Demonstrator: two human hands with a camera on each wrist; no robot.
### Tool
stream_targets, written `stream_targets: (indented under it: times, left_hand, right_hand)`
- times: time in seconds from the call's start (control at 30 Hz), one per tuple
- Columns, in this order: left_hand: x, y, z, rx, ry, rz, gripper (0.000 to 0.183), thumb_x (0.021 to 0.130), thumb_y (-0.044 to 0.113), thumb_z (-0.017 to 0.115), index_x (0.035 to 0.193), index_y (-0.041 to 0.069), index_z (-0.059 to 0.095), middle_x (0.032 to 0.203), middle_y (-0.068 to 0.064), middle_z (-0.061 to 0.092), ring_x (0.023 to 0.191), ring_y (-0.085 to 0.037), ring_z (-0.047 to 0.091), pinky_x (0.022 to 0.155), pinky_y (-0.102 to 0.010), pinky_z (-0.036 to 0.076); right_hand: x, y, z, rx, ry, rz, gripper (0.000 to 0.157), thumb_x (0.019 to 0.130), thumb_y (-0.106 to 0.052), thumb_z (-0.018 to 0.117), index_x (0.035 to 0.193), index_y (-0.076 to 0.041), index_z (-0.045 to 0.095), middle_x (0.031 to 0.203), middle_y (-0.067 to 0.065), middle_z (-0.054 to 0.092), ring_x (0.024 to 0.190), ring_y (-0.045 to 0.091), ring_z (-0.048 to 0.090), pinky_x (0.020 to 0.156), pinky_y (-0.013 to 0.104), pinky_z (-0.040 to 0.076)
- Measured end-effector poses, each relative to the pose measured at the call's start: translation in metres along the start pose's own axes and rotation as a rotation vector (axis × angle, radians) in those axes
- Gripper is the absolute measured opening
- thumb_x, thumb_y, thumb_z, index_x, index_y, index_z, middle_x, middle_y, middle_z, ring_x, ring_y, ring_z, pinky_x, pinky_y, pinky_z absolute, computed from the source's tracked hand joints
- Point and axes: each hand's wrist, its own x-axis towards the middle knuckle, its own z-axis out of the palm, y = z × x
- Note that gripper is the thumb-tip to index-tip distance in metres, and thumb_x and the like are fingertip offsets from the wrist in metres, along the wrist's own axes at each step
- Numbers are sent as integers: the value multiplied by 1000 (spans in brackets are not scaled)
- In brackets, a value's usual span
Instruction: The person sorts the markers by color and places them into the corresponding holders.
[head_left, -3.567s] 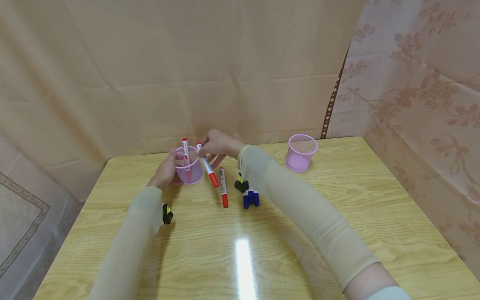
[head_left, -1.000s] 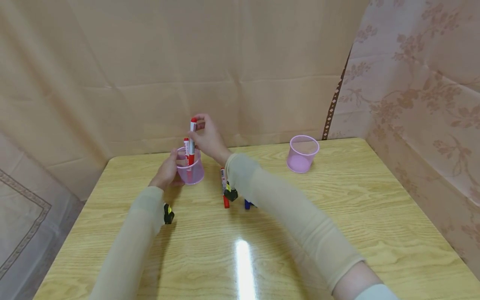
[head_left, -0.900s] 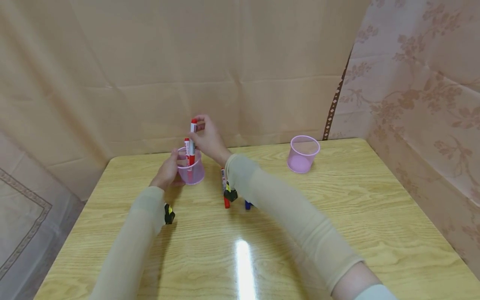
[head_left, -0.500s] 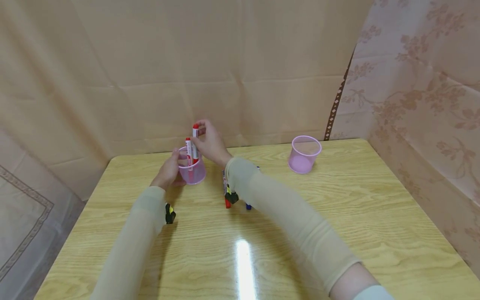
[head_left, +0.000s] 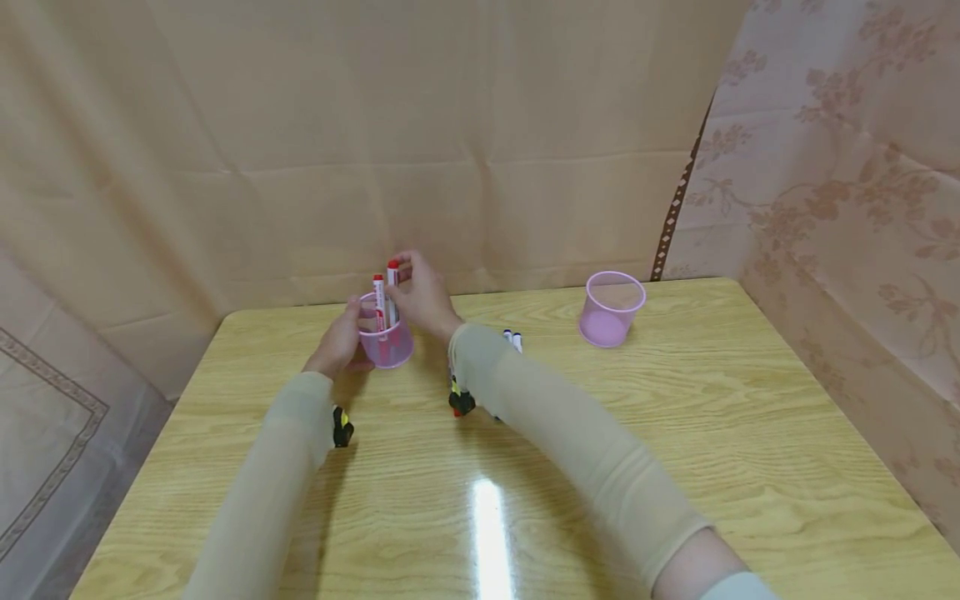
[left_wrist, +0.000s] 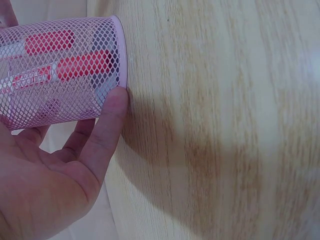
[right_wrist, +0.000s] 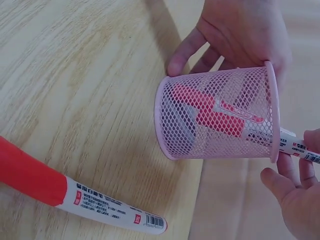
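In the head view my left hand (head_left: 336, 343) grips the left side of a pink mesh pen cup (head_left: 392, 352) standing on the table. One red marker (head_left: 378, 292) stands inside, cap end down. My right hand (head_left: 426, 296) pinches the upper end of a second red marker (head_left: 392, 268), whose capped end is down inside the cup. In the right wrist view both red caps show through the mesh, side by side. Another red marker (right_wrist: 112, 210) lies on the table near the cup; in the head view my right wrist mostly covers it.
A second pink mesh cup (head_left: 609, 327) stands at the back right. Blue-capped markers (head_left: 513, 339) lie on the wooden table (head_left: 405, 500), mostly hidden under my right sleeve. A beige curtain (head_left: 315, 150) hangs behind the table.
My right hand has picked the marker up from beside the cup, turned it upright over the rim and lowered it inside. My left hand stays on the cup.
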Motion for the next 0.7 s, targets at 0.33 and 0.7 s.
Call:
stream_targets:
  times: [0.33,0.7]
  left_hand:
    - [1,1,1,-38,5,-7,75,97,60,5,144,9,33,140,-22,36,123,-40,38,84,-55,49]
    - [2,-1,2,-77,26,-22,79,94,66,7,146,11,30,131,-24,42,111,-38,48,82,-53,51]
  right_hand:
    - [-2,4,9,-102,-58,-71,41,88,-10,69,123,-11,48,107,5,61,88,13,62,70,19,52]
    - [-6,0,18,-325,-104,-281,35,90,-18,67,122,-12,54,103,1,63,91,12,62,77,19,50]
